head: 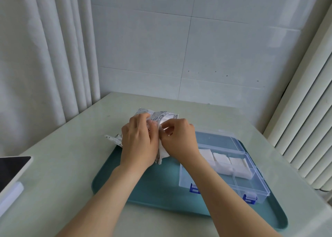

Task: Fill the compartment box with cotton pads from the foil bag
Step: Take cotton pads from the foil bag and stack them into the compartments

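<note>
A crinkled silver foil bag point(158, 116) lies at the far left corner of the teal tray point(158, 181). My left hand point(139, 143) grips the bag from above. Beside it, my right hand point(179, 139) pinches white cotton pads point(164, 153) at the bag's opening. To the right on the tray stands the clear compartment box point(249, 184) with blue latches, its lid open behind it. White cotton pads point(226, 161) fill the box's far compartments; the near compartments hold nothing.
The tray sits on a pale green table point(59, 164). A dark tablet in a white case point(12, 170) lies at the table's left edge. Curtains hang at left, a white radiator stands at right, and a tiled wall is behind.
</note>
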